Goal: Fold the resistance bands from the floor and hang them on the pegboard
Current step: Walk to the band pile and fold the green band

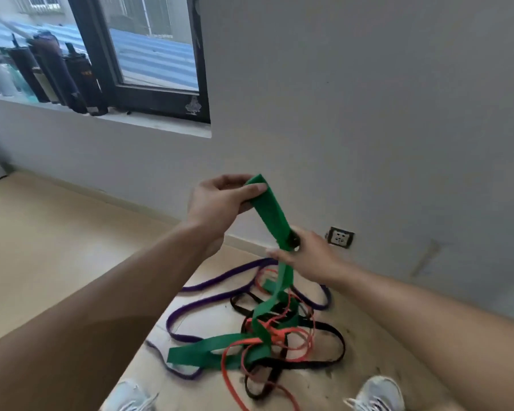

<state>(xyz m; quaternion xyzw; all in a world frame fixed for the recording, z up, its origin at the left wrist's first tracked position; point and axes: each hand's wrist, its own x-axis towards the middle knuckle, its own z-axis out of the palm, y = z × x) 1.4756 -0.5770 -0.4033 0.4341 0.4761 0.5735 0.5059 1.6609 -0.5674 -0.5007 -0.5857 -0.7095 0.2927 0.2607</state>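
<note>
1. The left hand [220,203] pinches the top fold of the green band [272,216] between thumb and fingers.
2. The right hand [306,258] grips the same band lower down.
3. Below the fingers, it trails into tangled purple band [190,287], black band [336,333] and orange band [279,335] on the floor [57,247].

You have the wide green band [272,216] lifted at its fold, its tail trailing into the tangled purple [220,280], black [336,348] and orange bands [282,333] on the floor.
</note>
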